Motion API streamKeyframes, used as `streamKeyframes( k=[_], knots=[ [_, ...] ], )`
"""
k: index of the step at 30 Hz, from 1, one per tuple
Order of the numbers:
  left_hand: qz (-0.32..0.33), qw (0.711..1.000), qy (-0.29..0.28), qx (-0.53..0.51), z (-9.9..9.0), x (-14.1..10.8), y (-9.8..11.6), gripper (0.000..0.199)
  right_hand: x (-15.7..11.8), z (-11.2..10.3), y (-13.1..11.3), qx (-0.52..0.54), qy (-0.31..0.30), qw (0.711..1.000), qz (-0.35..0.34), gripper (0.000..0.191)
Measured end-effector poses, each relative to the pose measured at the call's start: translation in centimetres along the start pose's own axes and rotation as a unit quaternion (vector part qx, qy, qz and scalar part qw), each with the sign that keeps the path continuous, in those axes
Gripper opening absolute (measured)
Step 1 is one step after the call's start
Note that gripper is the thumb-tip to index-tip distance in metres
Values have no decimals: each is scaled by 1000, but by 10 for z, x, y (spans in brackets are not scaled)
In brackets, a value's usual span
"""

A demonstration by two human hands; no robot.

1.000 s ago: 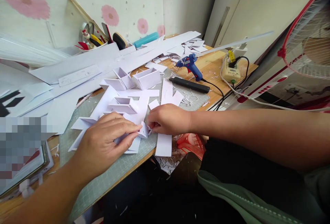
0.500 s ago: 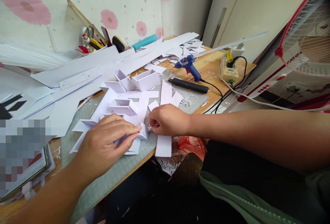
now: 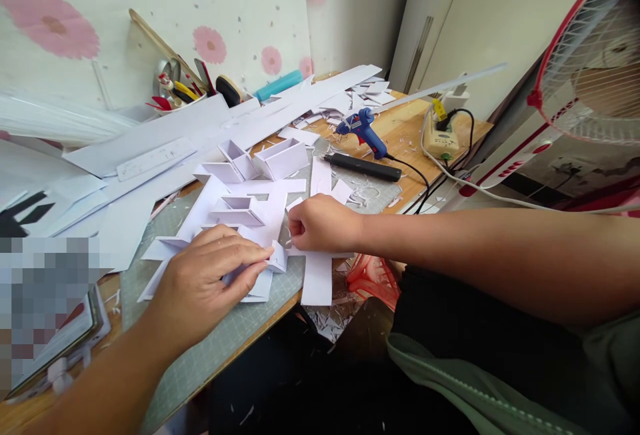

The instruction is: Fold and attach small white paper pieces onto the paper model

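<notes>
A white foam-board model (image 3: 274,216) with low upright walls lies on a grey-green cutting mat (image 3: 200,355). My left hand (image 3: 210,275) reaches across its front part, thumb and fingers closed on a small upright white board piece (image 3: 278,260) at the model's near right corner. Just right of that piece, my right hand (image 3: 320,223) is curled closed above loose white strips (image 3: 318,281). Its fingertips are turned away from view, so what they hold, if anything, is hidden.
Behind the hands lie a black cutter (image 3: 363,167) and a blue glue gun (image 3: 366,132), its cord running to a power strip (image 3: 443,136). White boards (image 3: 240,129) and offcuts cover the back. A red-rimmed fan (image 3: 537,96) stands at right, a red basket (image 3: 373,278) below the edge.
My right hand has lifted slightly up and back from the corner piece. My left hand keeps its hold there. The whole view has shifted a little.
</notes>
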State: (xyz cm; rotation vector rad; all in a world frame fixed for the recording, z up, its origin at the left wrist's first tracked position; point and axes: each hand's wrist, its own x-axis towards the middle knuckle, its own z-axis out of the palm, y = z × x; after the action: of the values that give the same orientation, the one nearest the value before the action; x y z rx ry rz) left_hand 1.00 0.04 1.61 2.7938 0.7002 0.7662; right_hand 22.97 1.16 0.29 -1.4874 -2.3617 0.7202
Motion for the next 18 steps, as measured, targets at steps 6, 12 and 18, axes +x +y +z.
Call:
streamKeyframes(
  k=[6, 12, 18],
  knots=[
    [-4, 1000, 8, -1, 1, 0, 1, 17, -1, -5, 15, 104, 34, 993, -37, 4],
    [-6, 1000, 3, -6, 1, 0, 3, 18, -6, -4, 24, 152, -33, 965, -209, 9],
    [-9, 1000, 3, -11, 1, -1, 1, 19, -4, 5, 26, 82, -7, 960, -267, 6]
  ],
)
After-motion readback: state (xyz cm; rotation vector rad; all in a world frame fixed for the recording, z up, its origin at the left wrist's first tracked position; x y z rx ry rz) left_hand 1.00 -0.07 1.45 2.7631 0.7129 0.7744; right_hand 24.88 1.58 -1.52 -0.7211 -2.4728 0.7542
